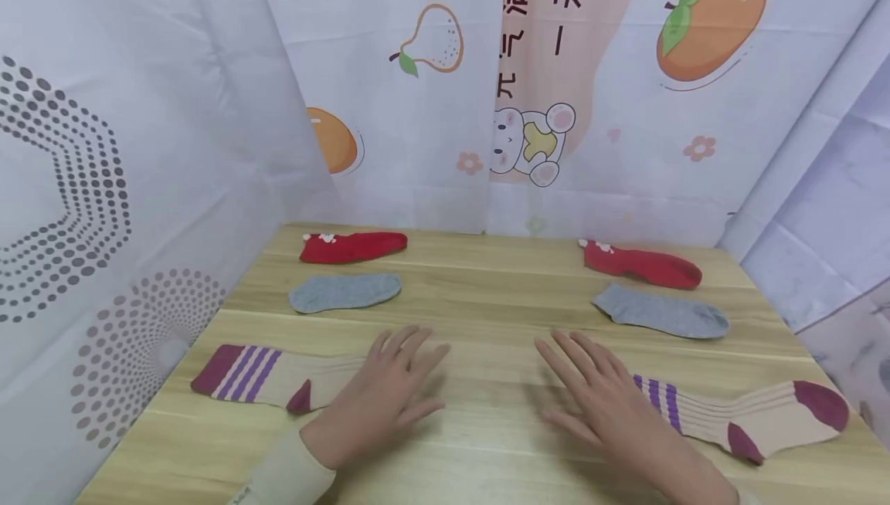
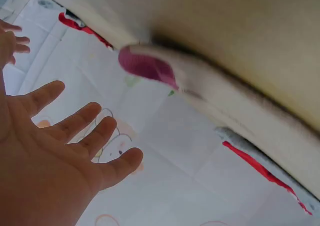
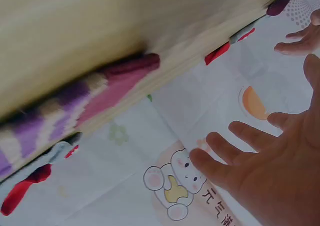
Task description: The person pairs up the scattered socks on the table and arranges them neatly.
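Note:
In the head view my left hand (image 1: 382, 393) has its fingers spread above the wooden table, holding nothing. It covers one end of a cream sock (image 1: 267, 375) with purple stripes and a maroon heel. My right hand (image 1: 612, 405), also spread and holding nothing, overlaps the striped end of a matching sock (image 1: 702, 412) with a maroon heel and toe. Farther back lie a grey sock (image 1: 345, 293) on the left and another grey sock (image 1: 660, 310) on the right. Behind those are a left red sock (image 1: 354, 247) and a right red sock (image 1: 641, 263).
The socks lie flat on a light wooden table (image 1: 480, 281). A white curtain (image 1: 417, 142) printed with fruit and a cartoon animal hangs at the back edge. On the left hangs a dotted white curtain (image 1: 174, 181). A marble-patterned surface (image 1: 827, 219) is at the right.

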Motion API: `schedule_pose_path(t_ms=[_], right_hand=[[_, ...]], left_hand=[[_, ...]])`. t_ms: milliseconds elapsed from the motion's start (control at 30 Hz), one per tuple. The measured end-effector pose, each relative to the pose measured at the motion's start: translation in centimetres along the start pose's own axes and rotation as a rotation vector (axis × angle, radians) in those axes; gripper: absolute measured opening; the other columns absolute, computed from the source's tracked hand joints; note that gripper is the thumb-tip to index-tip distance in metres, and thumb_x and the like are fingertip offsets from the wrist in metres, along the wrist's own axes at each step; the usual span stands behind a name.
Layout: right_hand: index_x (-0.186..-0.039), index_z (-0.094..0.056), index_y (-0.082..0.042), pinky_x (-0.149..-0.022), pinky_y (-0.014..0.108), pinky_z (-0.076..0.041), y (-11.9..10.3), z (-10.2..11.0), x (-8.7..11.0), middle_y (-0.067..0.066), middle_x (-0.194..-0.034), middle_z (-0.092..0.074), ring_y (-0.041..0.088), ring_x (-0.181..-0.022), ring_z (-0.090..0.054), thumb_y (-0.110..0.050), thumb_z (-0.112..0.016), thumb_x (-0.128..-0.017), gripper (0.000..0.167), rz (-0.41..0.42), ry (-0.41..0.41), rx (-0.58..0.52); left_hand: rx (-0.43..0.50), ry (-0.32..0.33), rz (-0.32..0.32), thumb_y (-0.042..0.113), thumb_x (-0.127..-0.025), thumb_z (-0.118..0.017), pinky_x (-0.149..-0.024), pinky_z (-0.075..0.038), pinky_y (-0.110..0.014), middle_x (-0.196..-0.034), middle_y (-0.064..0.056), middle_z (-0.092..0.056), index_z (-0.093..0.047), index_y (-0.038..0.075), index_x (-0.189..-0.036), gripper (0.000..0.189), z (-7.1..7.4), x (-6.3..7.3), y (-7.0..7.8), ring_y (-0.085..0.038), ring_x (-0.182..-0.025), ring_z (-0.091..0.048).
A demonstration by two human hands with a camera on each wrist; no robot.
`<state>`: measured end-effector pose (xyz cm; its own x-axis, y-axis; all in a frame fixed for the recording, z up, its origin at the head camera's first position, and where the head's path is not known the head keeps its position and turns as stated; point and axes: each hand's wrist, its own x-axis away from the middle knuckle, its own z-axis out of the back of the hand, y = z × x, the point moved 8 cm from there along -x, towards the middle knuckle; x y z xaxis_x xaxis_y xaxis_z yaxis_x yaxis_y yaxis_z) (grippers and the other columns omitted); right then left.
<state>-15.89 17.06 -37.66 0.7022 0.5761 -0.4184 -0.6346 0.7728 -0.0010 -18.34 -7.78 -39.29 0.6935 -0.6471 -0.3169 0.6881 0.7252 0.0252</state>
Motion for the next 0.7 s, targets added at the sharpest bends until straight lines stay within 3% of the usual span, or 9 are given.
schedule_pose_path(t_ms=[100,300,500,700], right_hand=[[-0.157,-0.03,-0.018,-0.105,0.057,-0.037,-0.3,0.1,-1.2,0.017,-0.153,-0.04,0.04,-0.135,-0.042,-0.048,-0.066,-0.091,0.081,0.032,-0.005,0.019],[-0.153,-0.038,-0.014,-0.098,0.056,-0.047,-2.1,-0.6,-4.2,0.021,-0.142,-0.051,0.041,-0.126,-0.051,-0.043,-0.059,-0.097,0.066,0.148,-0.008,0.068],[-0.149,-0.044,-0.016,-0.102,0.054,-0.044,-4.7,-1.7,-7.0,0.017,-0.138,-0.055,0.036,-0.125,-0.052,-0.037,-0.063,-0.096,0.06,0.247,-0.017,0.079],[-0.148,-0.046,-0.018,-0.108,0.061,-0.033,-5.3,-2.8,-9.9,0.013,-0.139,-0.055,0.033,-0.13,-0.048,-0.039,-0.061,-0.098,0.057,0.252,-0.065,0.031]], left_hand=[[-0.022,0.022,0.011,0.049,-0.095,-0.062,-0.109,-0.03,-0.063,-0.149,-0.016,-0.042,-0.047,0.018,-0.148,0.063,0.7,0.0,-0.6,-0.035,-0.138,-0.038],[-0.058,0.031,0.025,0.047,-0.094,-0.065,-0.107,-0.034,-0.061,-0.144,-0.018,-0.048,-0.053,0.015,-0.143,0.06,1.2,0.2,-1.9,-0.037,-0.134,-0.042],[-0.017,0.013,0.084,0.043,-0.094,-0.067,-0.107,-0.035,-0.06,-0.141,-0.019,-0.05,-0.054,0.014,-0.14,0.055,1.6,0.7,-3.3,-0.038,-0.131,-0.045],[-0.002,-0.033,0.143,0.041,-0.097,-0.062,-0.108,-0.035,-0.057,-0.141,-0.02,-0.05,-0.052,0.011,-0.141,0.054,1.4,1.1,-5.5,-0.039,-0.132,-0.046]])
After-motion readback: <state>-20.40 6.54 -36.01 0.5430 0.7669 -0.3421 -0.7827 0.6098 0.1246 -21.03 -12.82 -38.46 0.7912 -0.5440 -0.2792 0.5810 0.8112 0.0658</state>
